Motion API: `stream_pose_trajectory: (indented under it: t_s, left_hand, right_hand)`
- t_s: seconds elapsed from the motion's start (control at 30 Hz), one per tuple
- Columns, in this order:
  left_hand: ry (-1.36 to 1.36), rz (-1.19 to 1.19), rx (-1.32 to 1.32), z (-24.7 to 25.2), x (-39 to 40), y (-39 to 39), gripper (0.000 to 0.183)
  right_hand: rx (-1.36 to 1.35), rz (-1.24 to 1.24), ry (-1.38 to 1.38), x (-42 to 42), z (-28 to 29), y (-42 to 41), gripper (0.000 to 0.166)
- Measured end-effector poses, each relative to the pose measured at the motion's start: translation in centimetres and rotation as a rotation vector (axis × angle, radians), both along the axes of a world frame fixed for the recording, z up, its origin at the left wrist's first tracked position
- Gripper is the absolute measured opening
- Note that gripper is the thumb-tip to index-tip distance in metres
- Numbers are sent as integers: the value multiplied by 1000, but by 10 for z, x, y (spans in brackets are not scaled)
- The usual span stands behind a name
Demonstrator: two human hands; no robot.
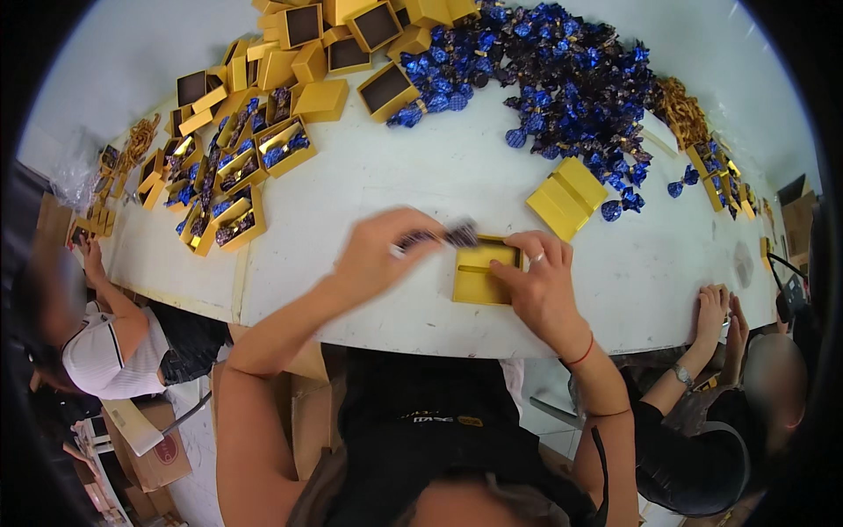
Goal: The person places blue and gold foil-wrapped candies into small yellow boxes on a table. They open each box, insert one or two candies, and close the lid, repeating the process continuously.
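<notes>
My left hand (388,247), blurred by motion, pinches a dark foil-wrapped sweet (463,234) just beyond the back left corner of a small gold box (484,302). That box lies on the white table in front of me. A gold insert (473,280) with a groove across it fills its near part, and a dark gap shows along the back. My right hand (543,283) holds the box at its right side, the thumb resting over the insert. Behind this hand lies a gold folded card piece (566,197) with a crease through its middle.
A large heap of blue and dark foil-wrapped sweets (573,79) covers the back. Left of it are stacked gold boxes (309,62) and filled boxes (240,171). Gold ribbon (685,112) lies at right. One person (112,349) sits left, another (711,421) right.
</notes>
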State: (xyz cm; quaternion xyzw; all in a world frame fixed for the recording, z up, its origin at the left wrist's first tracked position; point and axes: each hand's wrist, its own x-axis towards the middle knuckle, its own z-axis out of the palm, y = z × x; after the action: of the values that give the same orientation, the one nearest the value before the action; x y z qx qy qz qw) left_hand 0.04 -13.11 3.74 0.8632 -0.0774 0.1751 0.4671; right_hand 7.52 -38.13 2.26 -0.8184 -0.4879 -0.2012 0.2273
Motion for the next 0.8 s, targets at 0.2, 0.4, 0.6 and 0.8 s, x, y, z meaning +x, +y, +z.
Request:
stream_pose_trajectory:
  t_s: [0.2, 0.4, 0.6, 0.8]
  left_hand:
    - [-111, -179, 538, -22, 52, -46, 9]
    - [-121, 3, 216, -22, 193, -3, 15]
    - [80, 419, 906, -26, 317, 38, 27]
    - [-350, 191, 708, -22, 291, 30, 38]
  right_hand:
    - [45, 129, 198, 6, -17, -9, 29]
    - [64, 156, 253, 13, -17, -13, 26]
    - [192, 250, 312, 22, -22, -10, 25]
    - [224, 273, 327, 26, -26, -14, 26]
